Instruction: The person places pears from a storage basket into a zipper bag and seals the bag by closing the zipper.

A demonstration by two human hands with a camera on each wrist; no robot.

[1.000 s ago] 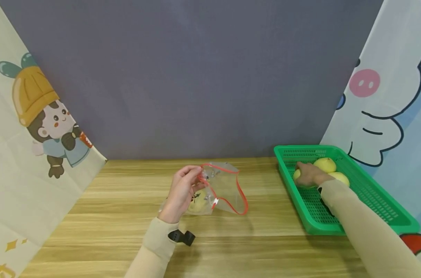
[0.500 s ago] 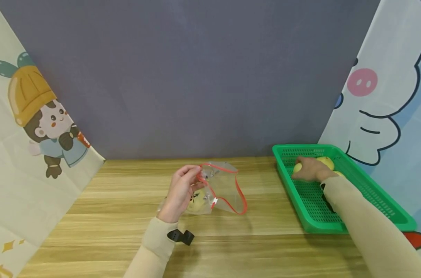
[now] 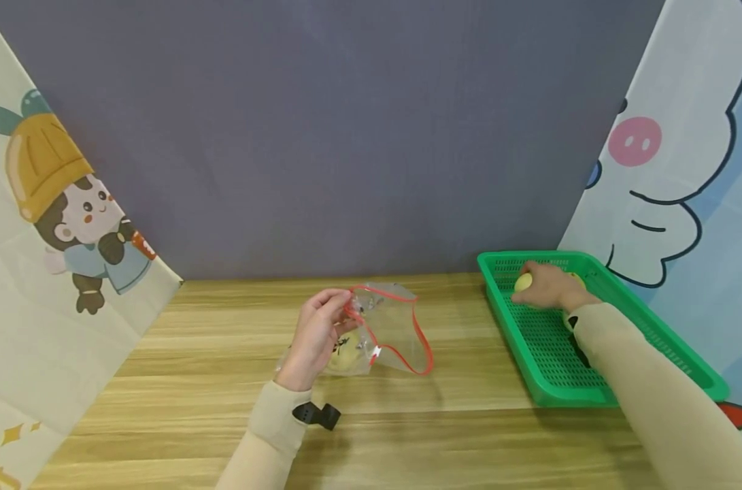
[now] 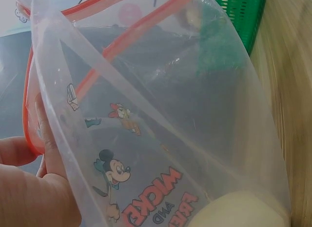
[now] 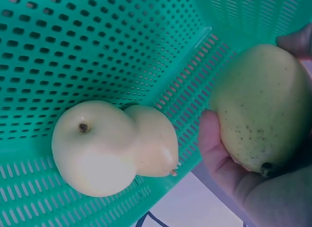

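Clear plastic bag (image 3: 395, 330) sat on the table (image 3: 193, 381) near centre, red strip (image 3: 430, 355) round its mouth, white slider (image 3: 377, 351) on the strip. Mouth gaped toward the green basket (image 3: 579, 397) at right. One pale yellow fruit (image 3: 348, 350) lay inside the bag, low down, part hidden by the hand in the head view. Bag wall carried a cartoon mouse print (image 4: 116, 171) and lettering, some cut off at the frame edge. Left-hand grip (image 3: 314, 330): pinching the bag at the red-edged mouth, thumb on one side, fingers on the other. Right-hand grip (image 3: 548, 286): clasped on a speckled fruit (image 5: 263, 107), thumb and fingers round its sides, dark stem end exposed. That fruit was over the far left part of the basket; couldn't tell its height above the basket floor. Two more in the basket, touching each other: a rounder fruit (image 5: 92, 151) with a brown stem, and a smaller-looking fruit (image 5: 156, 141) partly behind it. Head view mostly hid both behind the right arm. Beige sleeves (image 3: 254, 442) on both arms, black strap (image 3: 308, 413) with a black block (image 3: 330, 416) at the left wrist. Grey backdrop (image 3: 346, 150) behind the table, cartoon-printed sheets (image 3: 15, 327) either side.
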